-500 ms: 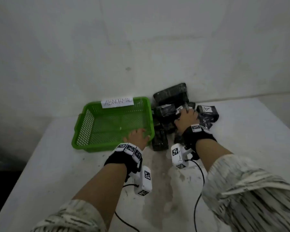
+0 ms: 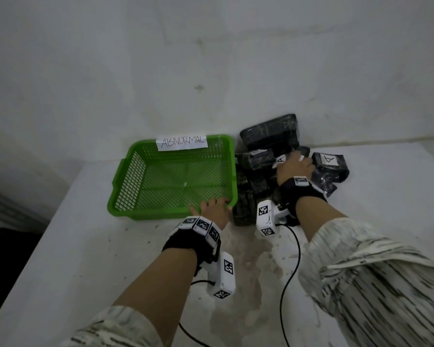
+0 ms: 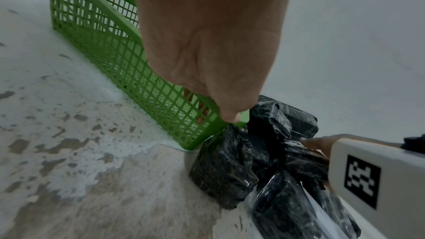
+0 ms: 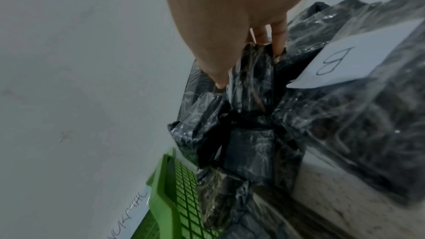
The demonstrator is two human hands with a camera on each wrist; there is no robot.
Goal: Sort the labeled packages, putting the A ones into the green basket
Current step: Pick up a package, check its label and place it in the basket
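The green mesh basket (image 2: 173, 179) with a paper sign reading ABNORMAL (image 2: 181, 142) stands on the table, nothing in it. My left hand (image 2: 214, 205) grips its near right corner rim (image 3: 241, 121); the thumb lies outside, and the fingers show through the mesh. To the basket's right lies a pile of black wrapped packages (image 2: 268, 136). My right hand (image 2: 295, 166) reaches into the pile and pinches one package (image 4: 253, 97) between thumb and fingers. A white A label (image 2: 281, 160) shows beside that hand. Another A package (image 2: 330, 162) lies further right.
A package labelled B (image 4: 345, 61) lies right beside my right hand. The pile leans on the white wall (image 2: 211, 58) behind. The worn white table (image 2: 85, 246) ends at its left edge, dark beyond. Wrist cables (image 2: 290, 266) trail over the near table.
My right hand has shifted slightly to the right on the pile. The left hand stays on the basket corner.
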